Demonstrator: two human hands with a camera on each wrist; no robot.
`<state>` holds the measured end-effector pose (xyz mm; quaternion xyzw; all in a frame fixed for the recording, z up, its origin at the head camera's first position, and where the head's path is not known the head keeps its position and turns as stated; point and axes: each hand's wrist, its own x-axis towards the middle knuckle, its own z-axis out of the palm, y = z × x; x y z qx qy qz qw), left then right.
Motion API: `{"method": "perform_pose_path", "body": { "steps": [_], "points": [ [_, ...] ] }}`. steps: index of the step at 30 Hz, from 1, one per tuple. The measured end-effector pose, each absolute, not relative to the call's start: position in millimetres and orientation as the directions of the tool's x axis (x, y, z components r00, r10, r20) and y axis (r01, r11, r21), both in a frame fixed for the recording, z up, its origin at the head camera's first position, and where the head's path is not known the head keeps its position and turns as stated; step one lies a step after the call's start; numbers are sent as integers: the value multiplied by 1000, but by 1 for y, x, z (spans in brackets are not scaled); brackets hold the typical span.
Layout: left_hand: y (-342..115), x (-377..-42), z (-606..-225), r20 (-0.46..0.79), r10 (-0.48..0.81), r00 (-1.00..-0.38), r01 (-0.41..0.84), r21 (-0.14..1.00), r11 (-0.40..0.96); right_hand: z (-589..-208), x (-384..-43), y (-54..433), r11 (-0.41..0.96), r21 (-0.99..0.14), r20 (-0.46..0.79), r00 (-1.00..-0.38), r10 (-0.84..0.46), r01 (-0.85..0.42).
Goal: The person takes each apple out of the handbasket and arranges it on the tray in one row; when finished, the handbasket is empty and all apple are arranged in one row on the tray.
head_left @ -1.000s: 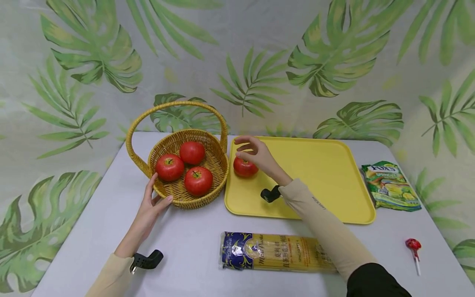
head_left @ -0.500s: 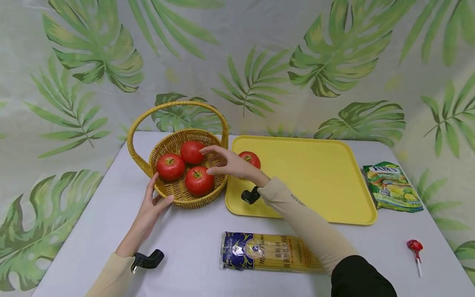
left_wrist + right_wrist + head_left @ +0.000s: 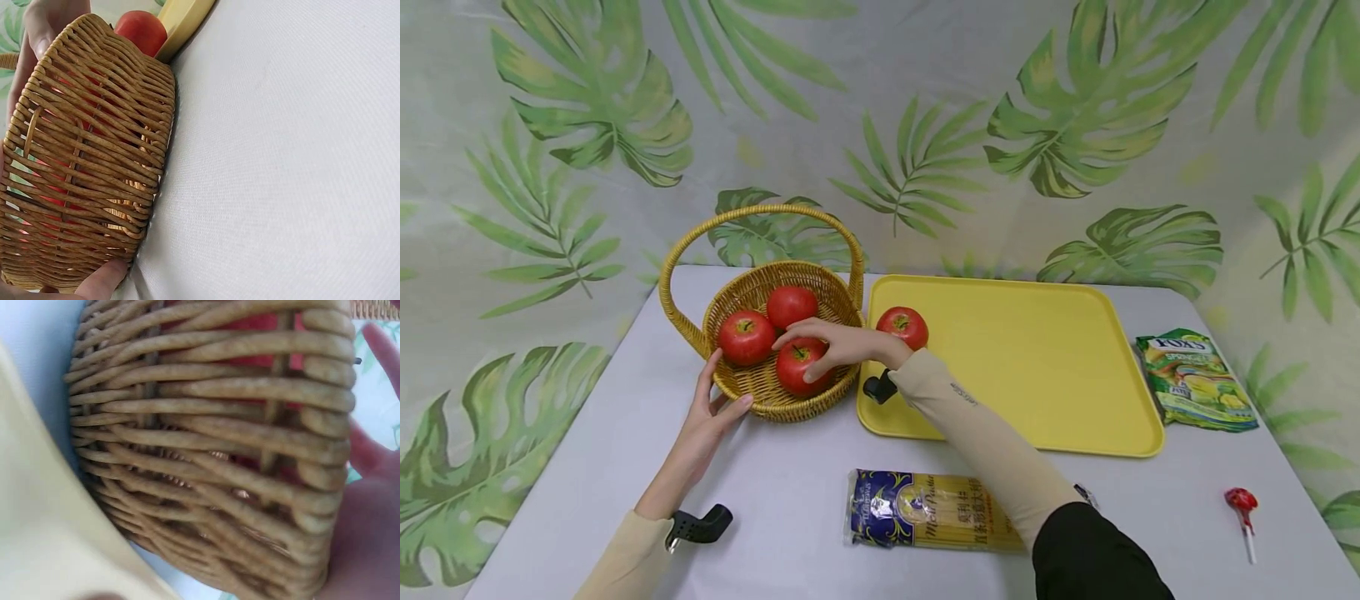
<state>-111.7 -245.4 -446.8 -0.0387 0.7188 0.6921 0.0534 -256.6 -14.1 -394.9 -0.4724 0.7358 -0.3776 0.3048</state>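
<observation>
In the head view a woven basket (image 3: 793,410) with a tall arched handle holds three red apples: one at the left (image 3: 747,337), one at the back (image 3: 792,307) and one at the front (image 3: 793,375). My left hand (image 3: 703,429) holds the basket's near left side, thumb at the rim; in the left wrist view a fingertip (image 3: 107,279) presses the outer weave. My right hand (image 3: 842,343) reaches over the right rim, fingers curved over the front apple and thumb across its near side. The right wrist view shows mostly blurred basket weave (image 3: 206,425).
A yellow tray (image 3: 1015,367) lies right of the basket, with another apple (image 3: 904,327) at its left end. Nearer is a spaghetti pack (image 3: 936,510), partly under my right sleeve. A green candy bag (image 3: 1197,379) and a red lollipop (image 3: 1242,500) lie at the far right.
My right hand has moved left from above the apple on the tray to the front apple in the basket. My left hand has stayed at the basket's side.
</observation>
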Motion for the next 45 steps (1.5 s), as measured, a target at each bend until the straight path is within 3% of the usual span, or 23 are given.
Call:
{"method": "perform_pose_path", "body": {
  "steps": [10,20,26,36,45],
  "points": [
    [-245,-111,-446,-138,7,-990,-137,989,53,-393,-258,-24,408,-797,-250,-372,-894,-445],
    [-244,-111,-447,-138,7,-990,-137,989,58,-401,-252,-26,432,-760,-182,-479,-859,-486],
    [-244,-111,-446,-135,11,-991,-134,989,55,-400,-252,-20,351,-786,-44,-520,-853,-509],
    [-244,-111,-446,-133,10,-991,-132,989,62,-378,-251,6,244,-888,48,-608,-793,-389],
    [-245,-111,-447,-133,8,-991,-132,990,56,-362,-256,51,264,-879,89,-681,-727,-397]
  ]
}}
